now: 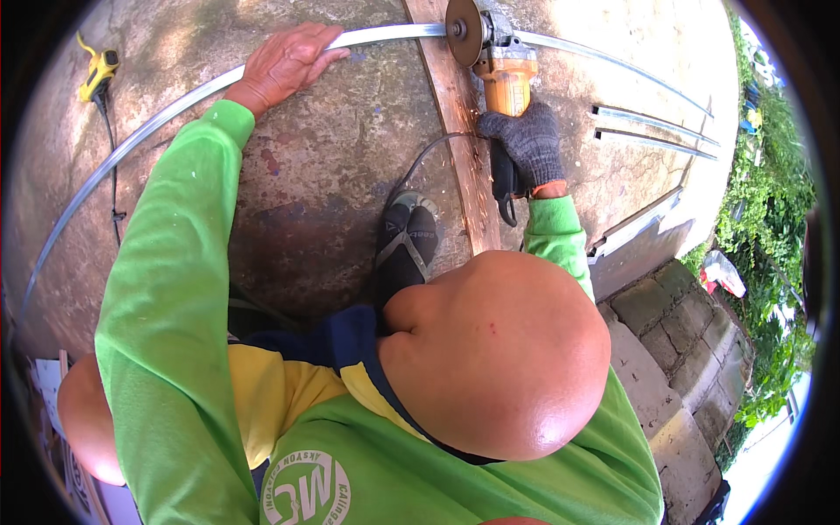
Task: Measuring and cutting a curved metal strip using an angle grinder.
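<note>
My bare left hand [287, 68] grips a long, thin silvery metal strip [385, 35], its fingers lying over the strip and pointing right. My right hand [528, 144], in a dark grey knit glove, is wrapped round the body of an orange angle grinder [507, 83]. The grinder's brown cutting disc [465, 32] stands on edge at the strip, where it crosses a wooden plank [448, 83]. Small orange sparks or flecks show over the plank below the grinder. Whether the disc has cut through the strip I cannot tell.
A black cord [416, 166] runs from the grinder past my sandalled foot [408, 236]. At the left lies a yellow tool or plug [98, 74] with a dark cord. More metal strips [656, 120] lie at the right, near concrete blocks [669, 324] and green plants [761, 210].
</note>
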{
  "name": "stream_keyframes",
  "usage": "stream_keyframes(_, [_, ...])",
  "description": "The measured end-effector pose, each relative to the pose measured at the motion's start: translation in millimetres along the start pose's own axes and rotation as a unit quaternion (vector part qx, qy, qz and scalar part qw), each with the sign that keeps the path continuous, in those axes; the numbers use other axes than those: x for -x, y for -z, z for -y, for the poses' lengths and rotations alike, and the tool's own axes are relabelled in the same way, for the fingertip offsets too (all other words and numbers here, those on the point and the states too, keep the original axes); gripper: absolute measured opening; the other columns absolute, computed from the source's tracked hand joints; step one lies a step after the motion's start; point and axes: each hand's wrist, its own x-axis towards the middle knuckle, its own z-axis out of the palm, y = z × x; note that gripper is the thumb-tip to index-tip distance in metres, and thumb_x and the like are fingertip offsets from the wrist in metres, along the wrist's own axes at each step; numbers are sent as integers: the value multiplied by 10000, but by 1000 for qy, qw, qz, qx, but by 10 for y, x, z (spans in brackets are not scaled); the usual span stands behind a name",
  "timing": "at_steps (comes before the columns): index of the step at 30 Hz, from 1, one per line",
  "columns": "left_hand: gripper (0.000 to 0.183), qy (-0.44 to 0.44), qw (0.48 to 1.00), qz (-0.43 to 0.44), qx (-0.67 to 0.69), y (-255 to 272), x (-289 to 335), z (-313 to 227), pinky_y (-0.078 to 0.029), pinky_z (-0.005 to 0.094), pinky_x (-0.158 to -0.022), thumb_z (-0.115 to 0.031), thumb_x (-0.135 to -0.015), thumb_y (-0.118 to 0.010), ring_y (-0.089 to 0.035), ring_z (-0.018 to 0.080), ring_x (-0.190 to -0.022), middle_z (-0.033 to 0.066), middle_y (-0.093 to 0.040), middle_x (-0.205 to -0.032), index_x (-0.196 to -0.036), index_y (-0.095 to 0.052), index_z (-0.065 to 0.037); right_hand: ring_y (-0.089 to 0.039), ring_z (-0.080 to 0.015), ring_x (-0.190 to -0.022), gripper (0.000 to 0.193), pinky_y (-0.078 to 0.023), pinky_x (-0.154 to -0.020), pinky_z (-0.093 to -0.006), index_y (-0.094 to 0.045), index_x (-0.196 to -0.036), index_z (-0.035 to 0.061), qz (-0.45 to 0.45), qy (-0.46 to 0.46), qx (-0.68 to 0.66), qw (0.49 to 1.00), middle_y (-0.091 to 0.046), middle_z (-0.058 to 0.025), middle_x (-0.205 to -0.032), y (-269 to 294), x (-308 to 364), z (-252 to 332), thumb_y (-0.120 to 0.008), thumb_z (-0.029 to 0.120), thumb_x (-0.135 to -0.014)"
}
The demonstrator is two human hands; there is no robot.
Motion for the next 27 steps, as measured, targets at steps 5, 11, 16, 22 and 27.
stream_keyframes(5, [310, -4, 1000, -11, 1, 5, -9, -9, -529, 428, -736, -292, -946, -623, -634, 344, -843, 140, -661, -956, -1149, -627, -58, -697, -327, -810, 597, -547, -747, -417, -684, -996, -6, 2, -12, 6, 1000, -707, -194, -869, -19, -39, -42, -837, 410, -596])
stream_keyframes(11, [304, -1, 1000, 3, 7, 14, -9, -1, -519, 433, -727, -285, -946, -624, -629, 344, -832, 139, -656, -942, -1151, -625, -60, -698, -328, -785, 575, -548, -738, -415, -681, -976, -15, -12, -15, 8, 1000, -704, -196, -846, -5, -49, 58, -815, 394, -594])
stream_keyframes(16, [308, 5, 1000, 3, 4, 10, -8, -6, -522, 430, -742, -292, -950, -617, -630, 346, -852, 141, -659, -954, -1153, -625, -61, -696, -326, -774, 568, -548, -722, -414, -681, -974, -6, 5, -27, -5, 1000, -704, -189, -845, 15, -63, 107, -806, 393, -590])
stream_keyframes(22, [316, 10, 1000, 4, 3, 0, -8, -3, -526, 431, -756, -297, -952, -612, -634, 351, -872, 142, -663, -976, -1156, -623, -56, -697, -319, -775, 597, -550, -721, -413, -672, -995, -10, -14, -12, -6, 1000, -700, -190, -845, -15, -118, 58, -807, 400, -583])
stream_keyframes(27, [315, 12, 1000, 17, -2, 7, -13, -6, -527, 431, -759, -293, -950, -614, -636, 353, -878, 144, -664, -982, -1157, -623, -55, -697, -316, -775, 597, -550, -723, -412, -668, -980, -32, -17, -10, -17, 1000, -700, -188, -831, -26, -159, 28, -812, 390, -582])
